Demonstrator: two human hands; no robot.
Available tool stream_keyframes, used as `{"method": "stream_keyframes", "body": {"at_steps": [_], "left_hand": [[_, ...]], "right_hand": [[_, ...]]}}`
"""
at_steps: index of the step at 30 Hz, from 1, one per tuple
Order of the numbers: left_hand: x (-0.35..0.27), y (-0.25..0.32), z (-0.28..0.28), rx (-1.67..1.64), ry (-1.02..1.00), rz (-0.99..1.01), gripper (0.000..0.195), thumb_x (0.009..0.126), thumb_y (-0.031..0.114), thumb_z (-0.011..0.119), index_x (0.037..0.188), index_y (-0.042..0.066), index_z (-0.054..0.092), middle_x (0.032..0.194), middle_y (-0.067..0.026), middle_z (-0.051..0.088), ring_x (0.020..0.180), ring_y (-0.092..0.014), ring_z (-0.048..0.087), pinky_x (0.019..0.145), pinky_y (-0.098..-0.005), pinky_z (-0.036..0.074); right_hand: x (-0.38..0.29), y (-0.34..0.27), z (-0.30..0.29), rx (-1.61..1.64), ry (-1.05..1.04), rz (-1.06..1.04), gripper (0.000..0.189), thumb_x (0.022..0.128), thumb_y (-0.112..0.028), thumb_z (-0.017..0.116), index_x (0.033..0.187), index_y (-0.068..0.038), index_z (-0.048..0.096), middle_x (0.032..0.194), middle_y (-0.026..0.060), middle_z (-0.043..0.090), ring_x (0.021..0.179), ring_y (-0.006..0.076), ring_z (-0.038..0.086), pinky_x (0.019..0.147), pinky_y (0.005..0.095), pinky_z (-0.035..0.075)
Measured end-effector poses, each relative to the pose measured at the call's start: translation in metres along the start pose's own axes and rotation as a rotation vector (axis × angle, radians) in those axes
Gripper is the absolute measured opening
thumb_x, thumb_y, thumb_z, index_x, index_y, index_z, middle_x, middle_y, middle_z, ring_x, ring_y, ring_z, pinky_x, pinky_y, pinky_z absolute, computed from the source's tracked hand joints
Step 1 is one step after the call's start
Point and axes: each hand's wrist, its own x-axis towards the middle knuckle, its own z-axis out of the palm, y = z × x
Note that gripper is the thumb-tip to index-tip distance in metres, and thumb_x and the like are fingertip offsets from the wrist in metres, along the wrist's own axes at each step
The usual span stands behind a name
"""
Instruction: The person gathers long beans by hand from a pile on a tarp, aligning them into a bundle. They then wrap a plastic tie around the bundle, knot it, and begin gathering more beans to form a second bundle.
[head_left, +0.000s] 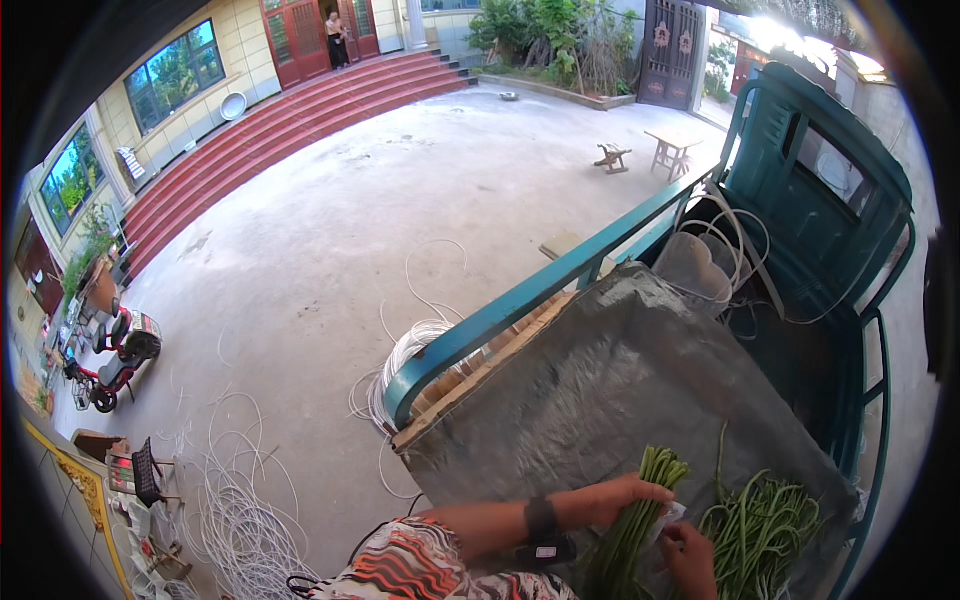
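My left hand, with a dark band on its wrist, grips a bundle of long green beans, probably yardlong beans. Their ends are gathered above my fingers, and the lower part hangs toward me. Against the bundle is a piece of whitish plastic, and the bent fingers of my right hand pinch its lower edge. A loose, tangled pile of the same green beans lies just right of that hand. Both rest over a dark sheet covering a board on the cargo bed.
A teal rail and cab bound the cargo tricycle's bed. Clear plastic containers sit beyond the sheet. White strapping coils litter the concrete at left. A small dark device is by my forearm. A person stands at the doorway.
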Motion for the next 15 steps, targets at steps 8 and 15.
{"method": "stream_keyframes", "body": {"at_steps": [8,15], "left_hand": [[-0.003,0.007,0.013,0.013,-0.066,-0.059,0.035,0.086,0.018,0.064,0.115,-0.002,0.058,0.085,-0.0052,0.062,0.072,-0.012,0.059,0.065,-0.0251,0.049],[-0.002,0.003,0.018,0.014,-0.198,-0.064,0.028,0.084,0.017,0.065,0.106,0.001,0.06,0.084,-0.0053,0.062,0.074,-0.012,0.06,0.064,-0.0252,0.05]], "right_hand": [[0.005,-0.014,0.006,0.03,0.101,0.065,0.016,0.09,-0.007,0.048,0.1,0.002,0.056,0.073,0.0123,0.063,0.052,0.0203,0.064,0.047,0.0313,0.052],[0.023,0.012,0.02,-0.538,0.106,-0.096,0.023,0.083,-0.005,0.051,0.104,0.002,0.057,0.073,0.0196,0.063,0.057,0.0298,0.065,0.053,0.0385,0.054]]}}
